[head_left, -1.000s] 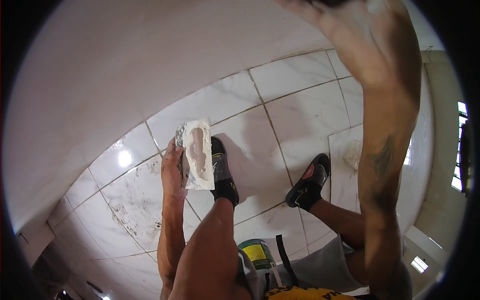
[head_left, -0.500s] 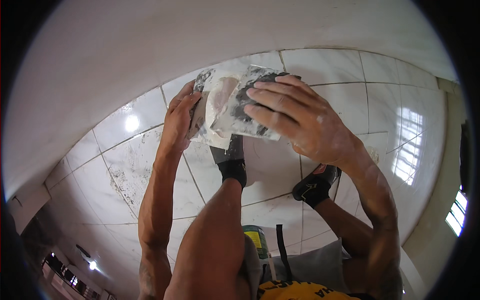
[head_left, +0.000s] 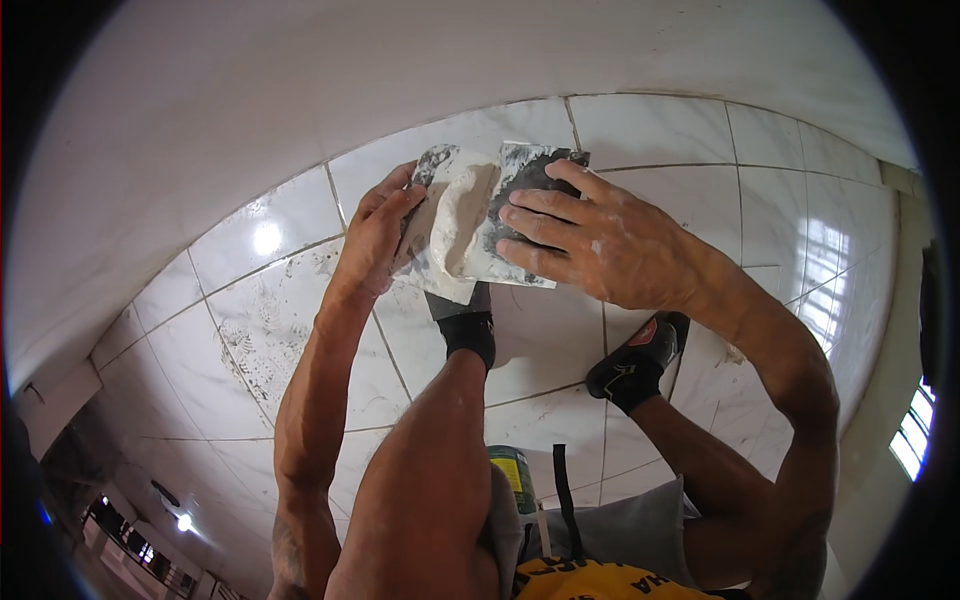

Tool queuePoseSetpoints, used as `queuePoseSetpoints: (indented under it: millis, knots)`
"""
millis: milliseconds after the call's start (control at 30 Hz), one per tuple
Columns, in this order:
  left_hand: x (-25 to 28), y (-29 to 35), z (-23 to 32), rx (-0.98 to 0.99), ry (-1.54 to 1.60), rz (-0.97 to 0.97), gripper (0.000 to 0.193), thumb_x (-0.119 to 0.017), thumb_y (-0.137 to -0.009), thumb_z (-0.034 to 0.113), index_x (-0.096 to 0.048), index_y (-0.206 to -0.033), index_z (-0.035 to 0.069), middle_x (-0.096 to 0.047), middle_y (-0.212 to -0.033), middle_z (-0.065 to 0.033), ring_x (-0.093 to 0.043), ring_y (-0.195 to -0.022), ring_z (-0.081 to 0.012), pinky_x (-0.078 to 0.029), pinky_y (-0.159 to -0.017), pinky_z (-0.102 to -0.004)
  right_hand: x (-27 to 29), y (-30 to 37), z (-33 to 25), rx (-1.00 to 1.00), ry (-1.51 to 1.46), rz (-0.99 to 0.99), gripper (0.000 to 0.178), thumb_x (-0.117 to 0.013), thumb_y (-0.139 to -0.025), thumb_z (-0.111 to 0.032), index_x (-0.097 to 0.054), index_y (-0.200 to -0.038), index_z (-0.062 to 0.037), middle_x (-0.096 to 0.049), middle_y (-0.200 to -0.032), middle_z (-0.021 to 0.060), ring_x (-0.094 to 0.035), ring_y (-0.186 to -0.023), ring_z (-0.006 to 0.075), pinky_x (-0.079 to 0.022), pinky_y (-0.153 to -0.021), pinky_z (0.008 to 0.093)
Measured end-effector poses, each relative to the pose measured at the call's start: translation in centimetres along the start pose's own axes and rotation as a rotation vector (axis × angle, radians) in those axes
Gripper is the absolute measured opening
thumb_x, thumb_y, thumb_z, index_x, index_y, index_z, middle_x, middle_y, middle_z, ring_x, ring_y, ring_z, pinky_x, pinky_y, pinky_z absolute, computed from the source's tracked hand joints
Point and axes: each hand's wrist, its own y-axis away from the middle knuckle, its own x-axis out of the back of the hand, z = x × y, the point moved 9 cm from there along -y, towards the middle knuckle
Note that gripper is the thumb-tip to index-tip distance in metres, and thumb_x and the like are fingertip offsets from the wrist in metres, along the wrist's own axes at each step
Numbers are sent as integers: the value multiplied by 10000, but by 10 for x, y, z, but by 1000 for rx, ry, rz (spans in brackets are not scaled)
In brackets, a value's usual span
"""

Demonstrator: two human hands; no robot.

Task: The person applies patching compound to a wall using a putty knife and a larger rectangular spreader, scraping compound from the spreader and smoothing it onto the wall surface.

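My left hand (head_left: 372, 240) grips the outer edge of one flat putty spreader (head_left: 420, 225), its face smeared white. A thick ridge of white putty (head_left: 458, 215) stands on that face, along the side towards the other spreader. My right hand (head_left: 630, 245) has its fingers laid over the back of a second putty spreader (head_left: 520, 180), dark with white smears; its thumb is hidden. The second spreader's left edge is against the putty. Both tools are held over the tiled floor, above my left foot.
White marbled floor tiles (head_left: 540, 380) lie below, with dried smears on the left. A pale wall (head_left: 330, 80) curves along the far side. A green can with a yellow label (head_left: 513, 475) stands between my legs. My shoe (head_left: 635, 365) is at the right.
My right hand has drawn its spreader slightly right and straightened it, gathering the putty into a narrower ridge. My left hand and its spreader have shifted slightly right.
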Motion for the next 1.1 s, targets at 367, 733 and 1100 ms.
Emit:
queuePoseSetpoints:
  millis: [367, 733, 1100]
  knots:
    - [47, 17, -1, -32, 20, 321, 478, -460, -905, 127, -395, -1339, -64, -558, -1209, -152, -561, -1062, -174, -447, -883, -244, -77, 77, 98, -1117, -999, -104, 285, -506, -867, -41, -597, -1137, -45, -623, -1005, 92, -594, -972, 215, -478, -858, 409]
    - [65, 54, -22, 23, -26, 432, 537, -464, -900, 183, -359, -1358, -77, -457, -1334, -167, -453, -1218, -210, -335, -1020, -287, -251, 81, 140, -1420, -2057, 1146, 324, -466, -894, -43, -438, -1195, 77, -529, -1144, 185, -551, -1052, 315, -475, -881, 507]
    - [51, 68, -20, 33, 54, 401, 531, -446, -902, 144, -331, -1366, -89, -483, -1301, -168, -490, -1165, -206, -373, -978, -274, -205, 18, 171, -1408, -2051, 1167, 372, -346, -915, -35, -274, -1222, 163, -346, -1251, 314, -451, -1124, 432, -444, -969, 582]
